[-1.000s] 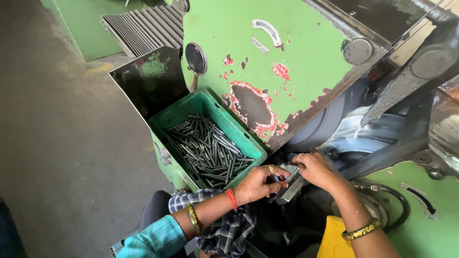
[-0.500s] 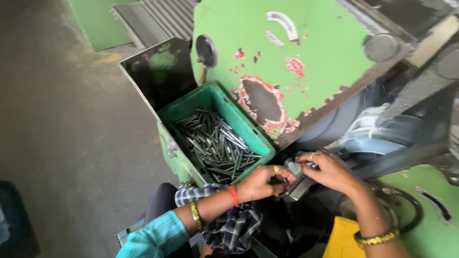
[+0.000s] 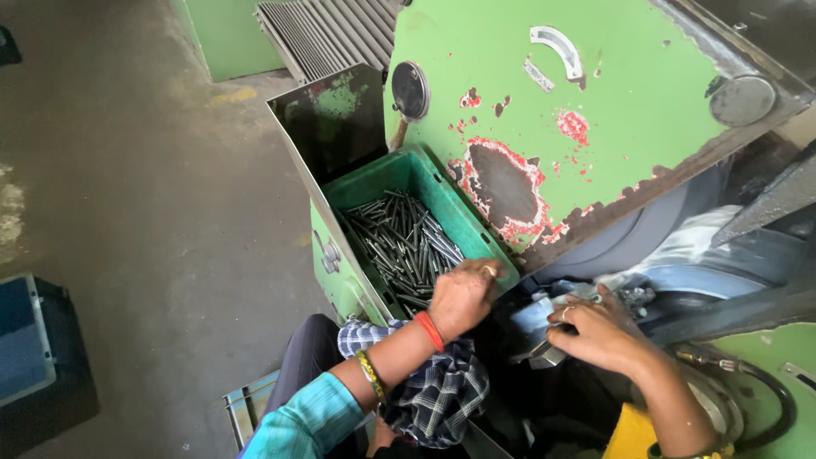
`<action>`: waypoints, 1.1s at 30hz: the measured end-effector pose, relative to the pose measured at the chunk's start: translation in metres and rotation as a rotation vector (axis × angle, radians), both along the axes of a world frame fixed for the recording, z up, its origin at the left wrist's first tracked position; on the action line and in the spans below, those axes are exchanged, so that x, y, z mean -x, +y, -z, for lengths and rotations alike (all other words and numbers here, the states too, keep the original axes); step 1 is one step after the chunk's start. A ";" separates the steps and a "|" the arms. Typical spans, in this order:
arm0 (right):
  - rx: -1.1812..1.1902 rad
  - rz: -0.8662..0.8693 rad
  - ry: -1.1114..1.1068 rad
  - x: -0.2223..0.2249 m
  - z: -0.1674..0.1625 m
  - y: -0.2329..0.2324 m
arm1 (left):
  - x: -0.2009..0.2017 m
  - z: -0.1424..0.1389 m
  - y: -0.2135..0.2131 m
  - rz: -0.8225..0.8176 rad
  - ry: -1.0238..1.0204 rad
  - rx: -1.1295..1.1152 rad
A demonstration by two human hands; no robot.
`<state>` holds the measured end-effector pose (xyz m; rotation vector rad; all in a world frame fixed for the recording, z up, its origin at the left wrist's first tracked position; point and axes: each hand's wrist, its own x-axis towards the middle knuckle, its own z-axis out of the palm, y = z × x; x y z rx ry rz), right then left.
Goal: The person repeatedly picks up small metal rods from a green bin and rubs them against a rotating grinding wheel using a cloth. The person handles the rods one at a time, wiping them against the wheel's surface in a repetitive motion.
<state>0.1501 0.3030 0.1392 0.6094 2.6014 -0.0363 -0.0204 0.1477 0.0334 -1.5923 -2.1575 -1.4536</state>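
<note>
Head view, read left to right. A dark blue box [image 3: 30, 340] sat on the concrete floor [image 3: 127, 195], well apart from both hands. The green crate [image 3: 422, 174] stood just ahead of the left hand, tucked against the worn green machine housing [image 3: 612, 102], and held a loose pile of thin metal rods [image 3: 406, 245]. The left hand [image 3: 463, 297] was curled at the crate's near corner, knuckles up, over the nearest rods; whether the fingers closed on a rod could not be told, the palm hiding them. A checked cloth [image 3: 438, 391] lay just below that wrist. To the right, near the left hand, the right hand [image 3: 595, 336] rested with fingers bent over a small grey metal part [image 3: 544, 353] at the machine's dark opening; it touched the part, but how firmly it gripped was unclear.

Judgement: picking from this pile goes best one rod at a time, taken by the end nearest the fingers, so neighbours do not drag along, while the right hand keeps the part steady.
</note>
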 end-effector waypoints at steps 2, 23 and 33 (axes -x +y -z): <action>-0.001 -0.022 0.041 -0.005 0.007 0.013 | 0.014 0.016 0.002 -0.025 0.123 0.195; -0.026 0.068 0.031 -0.002 0.000 0.014 | 0.060 0.097 0.043 0.096 0.206 0.791; -0.077 0.071 0.093 -0.006 0.016 0.029 | 0.061 0.056 0.014 0.113 -0.038 0.458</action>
